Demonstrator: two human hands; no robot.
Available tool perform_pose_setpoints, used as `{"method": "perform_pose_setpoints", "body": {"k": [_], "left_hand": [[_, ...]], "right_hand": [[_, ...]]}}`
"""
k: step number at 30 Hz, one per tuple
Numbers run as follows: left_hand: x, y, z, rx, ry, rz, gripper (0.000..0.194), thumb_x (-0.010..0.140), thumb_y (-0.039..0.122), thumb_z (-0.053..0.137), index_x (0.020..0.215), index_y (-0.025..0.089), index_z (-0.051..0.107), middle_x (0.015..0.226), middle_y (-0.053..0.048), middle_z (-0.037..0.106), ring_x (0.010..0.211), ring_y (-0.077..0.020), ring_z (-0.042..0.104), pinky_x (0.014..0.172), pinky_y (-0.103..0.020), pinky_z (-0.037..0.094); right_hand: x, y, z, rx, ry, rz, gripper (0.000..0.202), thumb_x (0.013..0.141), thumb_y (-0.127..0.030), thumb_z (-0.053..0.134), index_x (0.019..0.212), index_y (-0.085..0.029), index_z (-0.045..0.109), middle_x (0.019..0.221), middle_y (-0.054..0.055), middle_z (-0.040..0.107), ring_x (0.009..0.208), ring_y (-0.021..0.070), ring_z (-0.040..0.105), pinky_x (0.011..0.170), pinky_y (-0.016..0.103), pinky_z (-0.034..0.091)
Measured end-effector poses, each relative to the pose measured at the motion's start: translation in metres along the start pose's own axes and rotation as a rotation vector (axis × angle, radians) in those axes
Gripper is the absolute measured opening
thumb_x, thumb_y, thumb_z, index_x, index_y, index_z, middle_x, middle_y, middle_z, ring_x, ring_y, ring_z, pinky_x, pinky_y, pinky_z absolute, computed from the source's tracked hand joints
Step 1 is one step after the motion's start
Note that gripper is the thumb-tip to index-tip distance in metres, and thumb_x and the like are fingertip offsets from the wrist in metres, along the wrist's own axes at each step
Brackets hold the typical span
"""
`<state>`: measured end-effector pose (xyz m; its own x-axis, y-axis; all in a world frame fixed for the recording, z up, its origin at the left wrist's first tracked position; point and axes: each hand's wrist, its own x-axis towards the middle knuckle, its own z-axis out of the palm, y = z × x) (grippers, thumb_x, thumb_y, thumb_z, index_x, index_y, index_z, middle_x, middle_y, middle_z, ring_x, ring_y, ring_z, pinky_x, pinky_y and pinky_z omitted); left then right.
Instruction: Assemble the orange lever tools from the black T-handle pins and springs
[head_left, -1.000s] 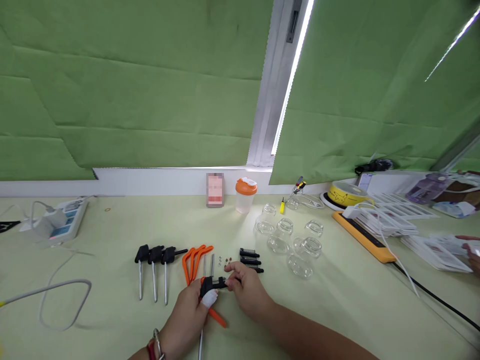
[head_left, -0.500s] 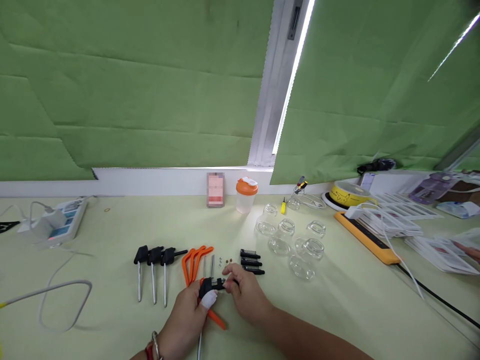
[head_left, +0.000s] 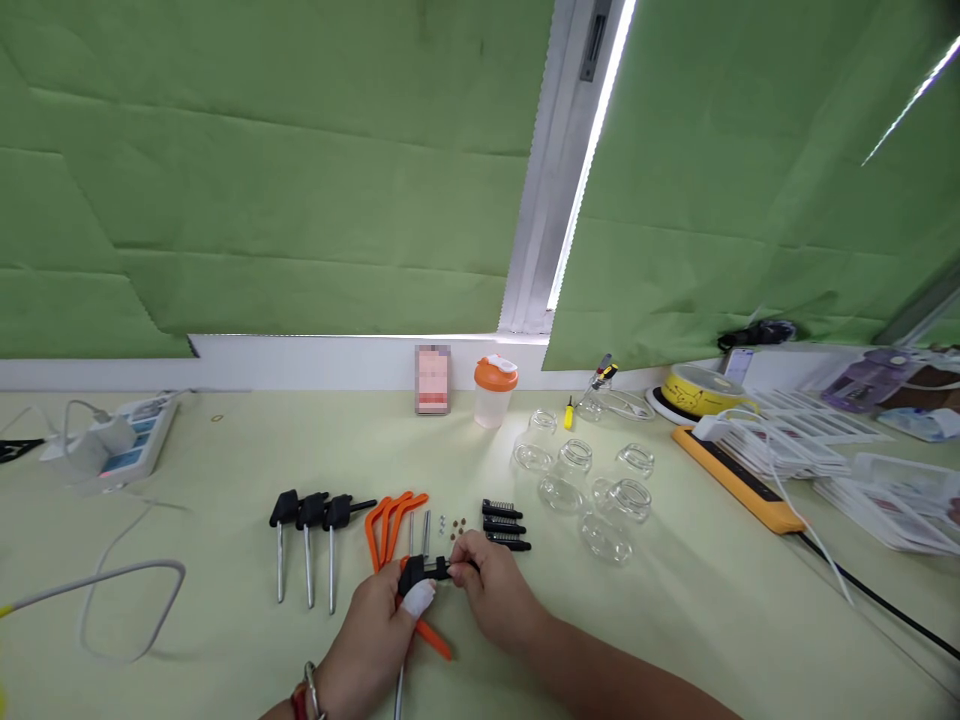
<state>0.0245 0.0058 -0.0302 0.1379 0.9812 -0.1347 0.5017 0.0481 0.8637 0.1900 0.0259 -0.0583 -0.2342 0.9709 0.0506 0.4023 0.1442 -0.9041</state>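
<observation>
My left hand [head_left: 379, 620], with a white-wrapped thumb, grips a black plastic fitting [head_left: 412, 575]. A metal tube runs down from beneath that hand, and an orange lever [head_left: 433, 640] sticks out below it; whether the lever is joined to the fitting I cannot tell. My right hand [head_left: 487, 580] pinches a small black part at the fitting's right end, mostly hidden by the fingers. Just beyond lie orange levers [head_left: 388, 525], metal pins [head_left: 426, 533], tiny silver and brown pieces [head_left: 457, 527], and three black plungers with springs [head_left: 504, 525].
Three black-headed metal tubes [head_left: 307, 550] lie at left, near a white cable [head_left: 135, 570] and power strip [head_left: 142, 440]. Clear glass cups [head_left: 574, 475] stand at right. Behind are an orange-lidded cup [head_left: 495, 390] and a phone [head_left: 433, 380]. An orange power strip [head_left: 735, 480] lies farther right.
My right fingers have drawn slightly back toward me, uncovering more of the small brown pieces. The left hand keeps its hold on the fitting. At the far right, another person's hand has shifted outward.
</observation>
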Motion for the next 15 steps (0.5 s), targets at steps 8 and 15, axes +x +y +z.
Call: {"method": "perform_pose_setpoints", "body": {"k": [8,15], "left_hand": [[0.0002,0.0006,-0.0003,0.015,0.003,-0.011,0.034,0.078,0.051,0.048,0.078,0.018,0.057,0.073,-0.004,0.062,0.074,-0.0260,0.058,0.068,-0.033,0.044],[0.0012,-0.0007,0.0007,0.011,0.014,-0.013,0.037,0.077,0.053,0.048,0.076,0.017,0.058,0.071,-0.004,0.062,0.072,-0.0255,0.058,0.066,-0.032,0.045]], "right_hand": [[0.0014,0.0046,0.0007,0.005,0.004,-0.018,0.017,0.078,-0.012,0.046,0.090,-0.019,0.055,0.069,-0.001,0.056,0.065,0.0134,0.050,0.062,0.023,0.038],[0.0013,0.0026,0.0004,-0.002,0.005,0.001,0.017,0.078,-0.012,0.045,0.090,-0.019,0.056,0.068,-0.001,0.056,0.064,0.0138,0.049,0.061,0.023,0.037]]}}
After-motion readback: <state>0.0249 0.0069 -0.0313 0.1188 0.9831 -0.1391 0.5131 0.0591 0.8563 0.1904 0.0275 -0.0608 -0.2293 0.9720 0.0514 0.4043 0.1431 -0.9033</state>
